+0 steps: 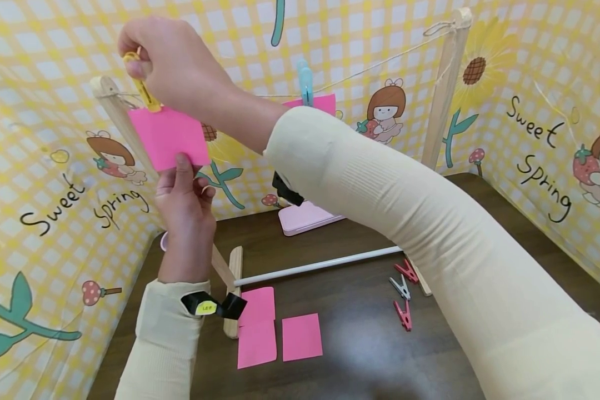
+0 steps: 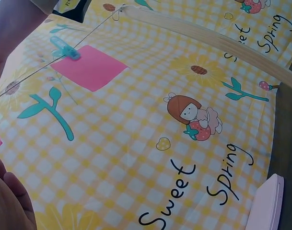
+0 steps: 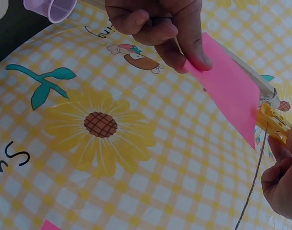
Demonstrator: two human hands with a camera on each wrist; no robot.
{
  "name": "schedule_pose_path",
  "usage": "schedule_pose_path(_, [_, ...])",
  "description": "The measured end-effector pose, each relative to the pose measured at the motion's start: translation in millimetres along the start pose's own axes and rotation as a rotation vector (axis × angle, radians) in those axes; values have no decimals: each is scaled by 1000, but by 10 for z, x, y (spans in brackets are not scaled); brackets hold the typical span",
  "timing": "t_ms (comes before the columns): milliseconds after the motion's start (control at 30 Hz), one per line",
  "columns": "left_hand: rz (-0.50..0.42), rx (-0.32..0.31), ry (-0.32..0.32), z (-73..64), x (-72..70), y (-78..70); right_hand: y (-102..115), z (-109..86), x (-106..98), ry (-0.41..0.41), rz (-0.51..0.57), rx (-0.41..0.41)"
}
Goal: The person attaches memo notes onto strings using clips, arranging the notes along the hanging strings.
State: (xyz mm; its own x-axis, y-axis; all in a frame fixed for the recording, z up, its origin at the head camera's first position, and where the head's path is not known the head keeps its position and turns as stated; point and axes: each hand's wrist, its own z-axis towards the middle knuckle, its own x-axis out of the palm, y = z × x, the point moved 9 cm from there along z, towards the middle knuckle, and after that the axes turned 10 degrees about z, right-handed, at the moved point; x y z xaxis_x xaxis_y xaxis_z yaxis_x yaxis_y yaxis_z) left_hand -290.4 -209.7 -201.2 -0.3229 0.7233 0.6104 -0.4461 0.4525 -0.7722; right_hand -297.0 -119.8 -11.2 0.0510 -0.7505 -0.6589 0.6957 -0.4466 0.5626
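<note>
A pink paper square [image 1: 167, 136] hangs at the left end of the string [image 3: 253, 182], beside the left wooden post. My left hand [image 1: 185, 205] pinches its lower edge, thumb in front. Up at the top edge, my right hand [image 1: 175, 55] squeezes the handles of a yellow clothespin [image 1: 150, 100]. The clothespin's tip overlaps the paper's edge, and in the right wrist view the string meets the yellow clothespin [image 3: 273, 122]. Farther along the string, a blue clothespin [image 1: 305, 83] holds another pink square [image 2: 90, 69], partly covered by my right sleeve in the head view.
Three pink squares [image 1: 302, 337] lie on the dark table, near the left foot of the wooden stand [image 1: 440, 94]. Red and grey clothespins [image 1: 403, 315] lie at right. A white rod [image 1: 320, 265] spans the stand's base. Behind it sits a pink flat case [image 1: 310, 218]; a purple cup [image 3: 54, 9] stands left.
</note>
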Motion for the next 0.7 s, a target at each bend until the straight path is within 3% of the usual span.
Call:
schedule_pose_path(467, [-17,38,28,-3,61,-78,-41,-10,64,21,26,4])
schedule_pose_path(700, [-39,5,9,6,42,-70,-88,-15,125,62,28,2])
